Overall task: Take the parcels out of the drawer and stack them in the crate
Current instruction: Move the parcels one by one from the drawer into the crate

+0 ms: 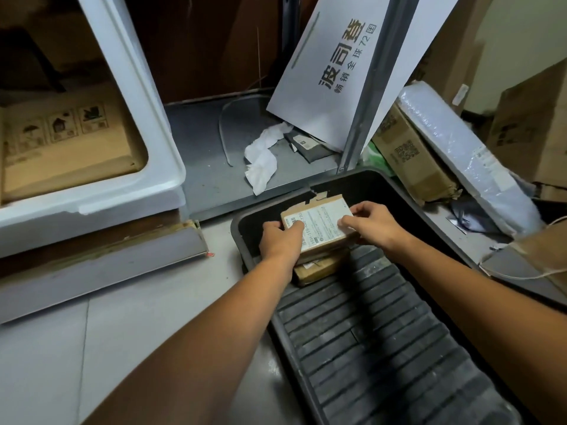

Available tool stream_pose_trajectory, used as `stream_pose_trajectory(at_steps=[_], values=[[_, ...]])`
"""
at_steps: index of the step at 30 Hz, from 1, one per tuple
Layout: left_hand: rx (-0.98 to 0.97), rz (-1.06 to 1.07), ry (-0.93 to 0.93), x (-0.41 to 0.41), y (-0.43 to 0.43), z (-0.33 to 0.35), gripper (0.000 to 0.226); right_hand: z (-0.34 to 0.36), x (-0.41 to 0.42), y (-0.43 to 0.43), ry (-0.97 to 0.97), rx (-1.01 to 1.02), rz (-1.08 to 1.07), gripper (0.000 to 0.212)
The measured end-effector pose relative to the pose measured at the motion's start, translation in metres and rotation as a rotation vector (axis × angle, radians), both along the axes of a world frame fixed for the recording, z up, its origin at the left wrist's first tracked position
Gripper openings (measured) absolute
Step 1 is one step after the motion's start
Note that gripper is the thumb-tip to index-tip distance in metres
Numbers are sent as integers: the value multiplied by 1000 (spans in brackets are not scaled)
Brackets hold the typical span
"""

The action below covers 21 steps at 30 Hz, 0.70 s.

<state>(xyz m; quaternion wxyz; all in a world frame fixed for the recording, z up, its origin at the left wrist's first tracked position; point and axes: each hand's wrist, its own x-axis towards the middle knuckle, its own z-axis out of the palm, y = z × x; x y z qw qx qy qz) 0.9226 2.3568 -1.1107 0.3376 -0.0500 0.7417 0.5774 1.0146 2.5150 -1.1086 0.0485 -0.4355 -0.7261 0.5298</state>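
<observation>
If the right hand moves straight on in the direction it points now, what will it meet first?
The labelled parcel, which the right hand now grips at its right edge. Past it probably comes the left hand, but depth is unclear.

1. Lower parcel: mostly hidden under the top parcel and left hand.
2. Crate: near end cut off by the bottom edge.
3. Label fine print: too small to read.

A storeroom — taped cardboard cartons, a bubble-wrapped parcel and metal shelving.
</observation>
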Motion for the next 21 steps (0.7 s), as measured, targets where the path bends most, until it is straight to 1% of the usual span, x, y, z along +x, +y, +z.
stream_pose_trajectory(at_steps=[4, 7, 13, 17, 18, 21], values=[[-50, 5, -32, 0, -3, -14, 33, -16, -3, 0, -57, -43, 61, 24], [-70, 11, -44, 1, -4, -23, 32, -23, -4, -3, -102, -47, 115, 28], [-56, 3, -55, 2, -6, -26, 36, -36, -4, -5, -74, -116, 57, 34], [-48, 9, -58, 1, -4, -30, 41, -41, -4, -6, -89, -117, 34, 46], [-43, 13, -59, 1, -4, -30, 41, -43, -5, -6, -75, -123, 30, 46], [-38, 27, -55, 2, -4, -30, 42, -46, -6, -7, -32, -168, 27, 35]])
